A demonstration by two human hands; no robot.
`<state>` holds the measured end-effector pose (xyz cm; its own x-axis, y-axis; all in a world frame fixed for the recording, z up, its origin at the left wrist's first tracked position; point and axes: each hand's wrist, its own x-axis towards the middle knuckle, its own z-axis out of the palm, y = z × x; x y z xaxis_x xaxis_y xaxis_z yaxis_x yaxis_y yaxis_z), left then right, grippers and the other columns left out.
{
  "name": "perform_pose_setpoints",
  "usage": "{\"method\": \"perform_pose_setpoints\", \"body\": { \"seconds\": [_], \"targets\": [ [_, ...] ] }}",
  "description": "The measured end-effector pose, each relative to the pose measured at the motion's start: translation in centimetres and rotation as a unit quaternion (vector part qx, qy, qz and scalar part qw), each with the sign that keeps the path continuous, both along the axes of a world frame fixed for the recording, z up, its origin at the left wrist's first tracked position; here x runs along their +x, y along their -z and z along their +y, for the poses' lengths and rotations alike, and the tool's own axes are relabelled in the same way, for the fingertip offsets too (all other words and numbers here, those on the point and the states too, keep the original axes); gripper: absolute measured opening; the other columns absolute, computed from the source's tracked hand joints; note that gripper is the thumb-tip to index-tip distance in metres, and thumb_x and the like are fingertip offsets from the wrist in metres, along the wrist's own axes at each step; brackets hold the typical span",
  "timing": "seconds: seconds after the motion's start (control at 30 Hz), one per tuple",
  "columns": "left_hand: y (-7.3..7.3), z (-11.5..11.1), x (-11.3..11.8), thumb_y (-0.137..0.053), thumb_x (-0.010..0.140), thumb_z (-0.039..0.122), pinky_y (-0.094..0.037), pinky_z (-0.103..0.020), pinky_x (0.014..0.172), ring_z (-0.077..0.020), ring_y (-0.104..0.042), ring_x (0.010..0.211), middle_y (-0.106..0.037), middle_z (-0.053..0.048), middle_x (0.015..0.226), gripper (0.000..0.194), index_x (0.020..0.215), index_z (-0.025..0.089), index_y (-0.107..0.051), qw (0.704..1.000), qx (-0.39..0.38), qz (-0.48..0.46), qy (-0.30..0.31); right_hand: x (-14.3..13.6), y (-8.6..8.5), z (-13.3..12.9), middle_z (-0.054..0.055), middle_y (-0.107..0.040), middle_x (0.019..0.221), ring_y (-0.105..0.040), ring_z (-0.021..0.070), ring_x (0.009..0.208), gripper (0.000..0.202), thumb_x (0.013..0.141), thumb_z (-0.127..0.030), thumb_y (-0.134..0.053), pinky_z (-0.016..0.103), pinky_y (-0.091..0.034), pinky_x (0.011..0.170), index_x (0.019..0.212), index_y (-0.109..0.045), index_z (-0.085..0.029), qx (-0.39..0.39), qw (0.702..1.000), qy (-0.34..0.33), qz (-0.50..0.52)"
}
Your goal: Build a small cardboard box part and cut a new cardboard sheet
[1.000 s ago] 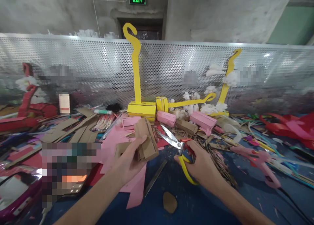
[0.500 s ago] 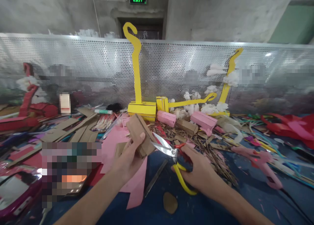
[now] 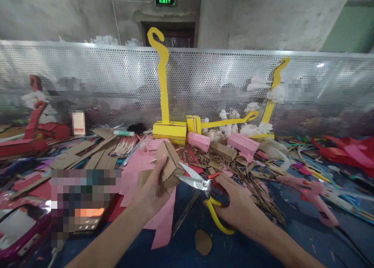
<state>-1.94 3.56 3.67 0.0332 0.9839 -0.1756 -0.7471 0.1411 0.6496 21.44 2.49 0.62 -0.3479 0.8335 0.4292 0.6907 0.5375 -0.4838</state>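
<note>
Cardboard box (image 3: 169, 164) turned, scissors (image 3: 205, 184) shifted left, parted blades at its edge.
Left hand (image 3: 153, 190) grips the box above the desk (image 3: 182, 250); right hand's (image 3: 233, 196) fingers grip the scissors. Edge apparently within reach; contact unclear.

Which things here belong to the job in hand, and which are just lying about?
In use:
cardboard box, in the left hand
scissors, blades open, in the right hand

Apparently just lying about:
pink glue gun
marker
pink paper
flat cardboard piece
</note>
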Motion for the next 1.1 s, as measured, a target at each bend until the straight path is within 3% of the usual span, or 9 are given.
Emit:
{"method": "perform_pose_setpoints", "body": {
  "seconds": [0.3,0.47,0.6,0.73,0.97,1.1],
  "targets": [
    [0.0,-0.2,0.0,-0.061,0.093,0.025,-0.061,-0.025,0.063,-0.0168,-0.072,0.07,-0.076,-0.007,0.085,0.019,0.104,0.012,-0.069,1.0,-0.011,0.016,0.013,0.2,-0.7,-0.3,0.005,-0.062,0.105,-0.06,0.0244,0.097,0.026,0.077,-0.015,-0.066,0.034,-0.048,0.082,0.098,-0.055,-0.023,0.018,0.999,0.012,-0.03],
    [0.3,-0.3,-0.2,-0.066,0.09,0.029,-0.062,-0.033,0.071,-0.022,-0.073,0.082,-0.076,-0.011,0.096,0.024,0.108,0.013,-0.069,0.998,0.01,0.044,0.041,1.0,-0.7,0.3,0.008,-0.061,0.107,-0.058,0.0282,0.101,0.026,0.077,-0.016,-0.068,0.04,-0.048,0.085,0.099,-0.055,-0.023,0.08,0.993,0.032,-0.077],
    [0.3,-0.1,-0.4,-0.065,0.087,0.019,-0.061,-0.038,0.076,-0.0233,-0.073,0.084,-0.075,-0.009,0.091,0.011,0.095,0.014,-0.069,0.998,0.012,0.02,0.06,1.6,-0.7,0.7,0.008,-0.061,0.109,-0.057,0.0296,0.104,0.033,0.075,-0.015,-0.069,0.042,-0.048,0.088,0.105,-0.056,-0.022,0.113,0.989,0.038,-0.088],
    [0.1,-0.1,-0.4,-0.064,0.086,0.013,-0.061,-0.036,0.081,-0.0229,-0.073,0.089,-0.076,-0.012,0.096,0.01,0.094,0.012,-0.069,0.997,0.014,0.031,0.074,1.9,-0.8,0.9,0.009,-0.063,0.106,-0.058,0.0305,0.102,0.031,0.076,-0.018,-0.07,0.043,-0.048,0.086,0.104,-0.057,-0.022,0.147,0.982,0.044,-0.111],
    [-0.1,-0.7,0.0,-0.068,0.089,0.025,-0.059,-0.039,0.086,-0.0241,-0.073,0.09,-0.077,-0.013,0.097,0.021,0.107,0.014,-0.069,0.995,0.023,0.061,0.08,2.2,-0.7,1.0,0.009,-0.064,0.105,-0.057,0.0299,0.101,0.03,0.076,-0.019,-0.071,0.044,-0.048,0.088,0.102,-0.057,-0.021,0.183,0.972,0.038,-0.143],
    [0.0,-0.9,0.1,-0.069,0.088,0.032,-0.058,-0.036,0.085,-0.024,-0.074,0.083,-0.077,-0.011,0.08,0.021,0.094,0.012,-0.073,0.993,0.041,0.05,0.102,2.0,-0.7,0.7,0.009,-0.064,0.102,-0.057,0.0294,0.098,0.027,0.076,-0.019,-0.07,0.044,-0.048,0.084,0.1,-0.058,-0.021,0.185,0.971,0.031,-0.145]
  ]
}}
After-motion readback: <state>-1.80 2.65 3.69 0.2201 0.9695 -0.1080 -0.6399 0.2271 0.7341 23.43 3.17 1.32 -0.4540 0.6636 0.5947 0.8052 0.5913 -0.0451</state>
